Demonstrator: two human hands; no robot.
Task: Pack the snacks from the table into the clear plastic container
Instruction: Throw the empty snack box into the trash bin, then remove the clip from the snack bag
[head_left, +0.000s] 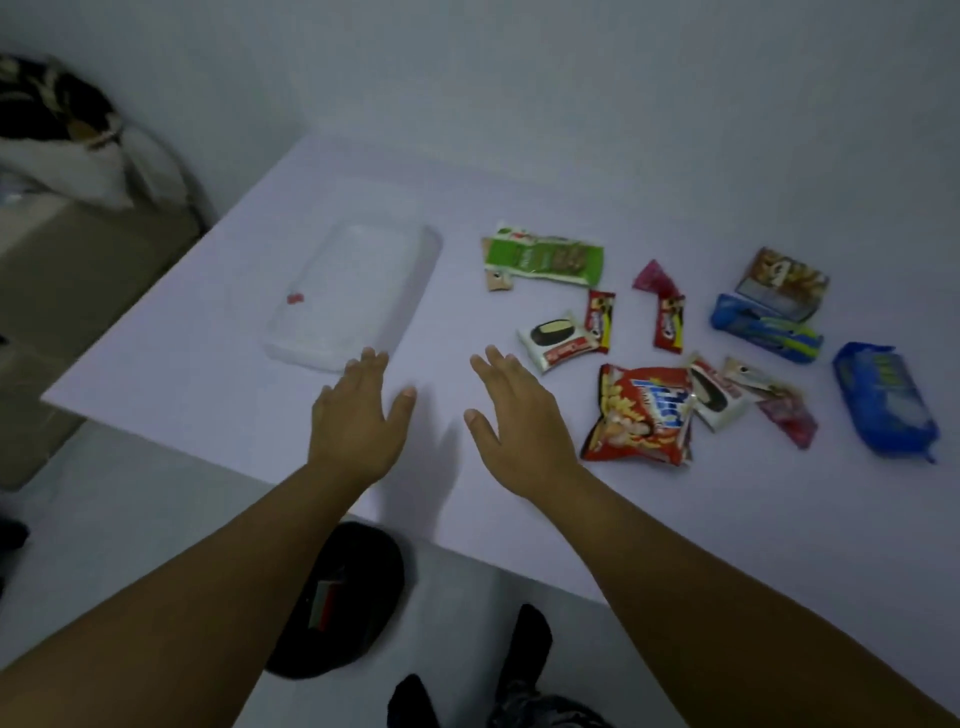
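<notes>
A clear plastic container (358, 291) with its lid on lies on the white table (208, 395), left of centre. My left hand (358, 415) hovers palm down just in front of its near end, fingers spread, holding nothing. My right hand (514, 415) is spread open beside it, also bare. Snacks lie scattered to the right: a green packet (545, 258), a red chip bag (644, 413), a white chocolate-pie packet (556, 340), two small red packets (600, 318) (670, 323), and blue biscuit packs (763, 327) (883, 400).
A small box (784, 283) and pink wrappers (787, 421) sit among the snacks. The table's near edge runs diagonally below my forearms. A black cap (343, 597) lies on the floor beneath, and bags and boxes (67, 150) stand at the left.
</notes>
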